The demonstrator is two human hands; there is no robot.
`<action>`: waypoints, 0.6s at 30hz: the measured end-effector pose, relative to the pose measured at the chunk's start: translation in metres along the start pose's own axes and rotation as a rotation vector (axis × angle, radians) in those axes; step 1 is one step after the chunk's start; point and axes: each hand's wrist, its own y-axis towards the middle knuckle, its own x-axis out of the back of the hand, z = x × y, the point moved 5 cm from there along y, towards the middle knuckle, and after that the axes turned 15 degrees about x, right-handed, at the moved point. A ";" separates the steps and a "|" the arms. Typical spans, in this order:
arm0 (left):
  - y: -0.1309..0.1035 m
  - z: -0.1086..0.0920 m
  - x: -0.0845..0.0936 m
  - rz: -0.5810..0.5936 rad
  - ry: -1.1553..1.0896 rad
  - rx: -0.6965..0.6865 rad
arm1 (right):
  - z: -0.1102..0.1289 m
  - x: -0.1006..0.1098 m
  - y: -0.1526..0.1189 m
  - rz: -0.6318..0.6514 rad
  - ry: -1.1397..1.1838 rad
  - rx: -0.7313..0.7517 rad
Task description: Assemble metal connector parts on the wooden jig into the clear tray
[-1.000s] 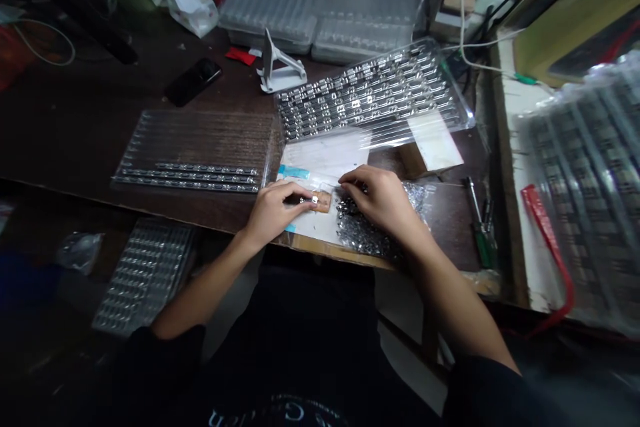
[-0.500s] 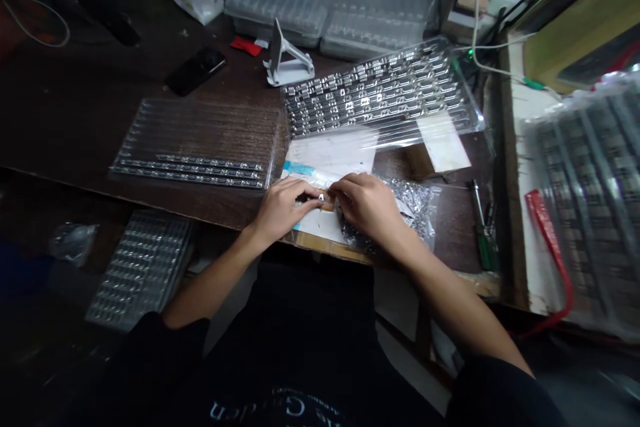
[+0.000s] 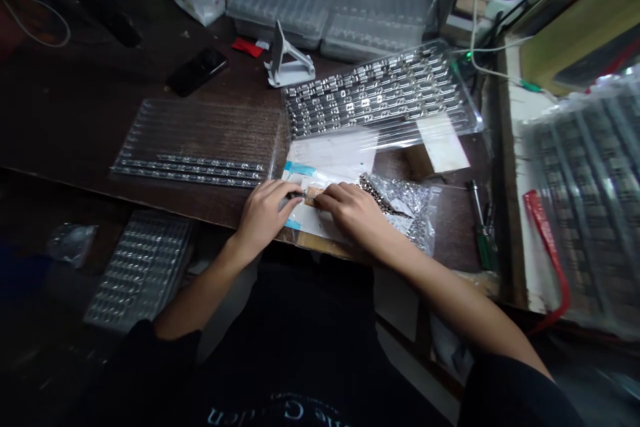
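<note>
My left hand (image 3: 264, 215) is closed, its thumb and fingertips pinched on a small dark metal part (image 3: 297, 195) that is mostly hidden. Against its right side lies a little brown block (image 3: 313, 193), like wood, on a white board (image 3: 327, 223) with blue tape (image 3: 299, 168). My right hand (image 3: 354, 213) bends over the board, fingertips together at the block's right end; what they hold, if anything, is hidden. Just beyond that hand, a clear plastic bag (image 3: 424, 203) spills small shiny metal pieces (image 3: 376, 192).
Left of the board, a clear tray (image 3: 200, 127) holds a few rows of metal parts. A fuller tray (image 3: 370, 97) lies behind, near a white phone stand (image 3: 290, 70), a black phone (image 3: 197, 72) and a box (image 3: 443, 143). A green-handled screwdriver (image 3: 483, 240) is at right.
Both hands have shifted left across the board, and the brown block has moved left with them. More of the metal pieces by the bag is uncovered.
</note>
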 end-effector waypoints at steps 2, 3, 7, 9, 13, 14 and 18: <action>0.002 -0.005 0.003 -0.057 -0.031 0.020 | -0.006 0.003 -0.004 -0.021 0.029 -0.051; 0.003 -0.009 0.004 -0.084 -0.056 0.020 | -0.012 0.006 -0.007 -0.038 0.027 -0.101; 0.008 -0.029 -0.003 -0.083 -0.182 -0.029 | -0.033 0.017 -0.022 -0.033 -0.041 -0.337; 0.010 -0.037 -0.011 -0.040 -0.217 -0.033 | -0.036 0.017 -0.026 0.027 -0.029 -0.361; 0.012 -0.042 -0.023 0.001 -0.205 -0.024 | -0.035 0.013 -0.025 0.081 -0.010 -0.318; 0.012 -0.042 -0.025 0.008 -0.198 -0.025 | -0.034 0.012 -0.025 0.073 -0.017 -0.310; 0.012 -0.039 -0.029 0.029 -0.157 -0.017 | -0.034 0.015 -0.027 -0.027 0.016 -0.342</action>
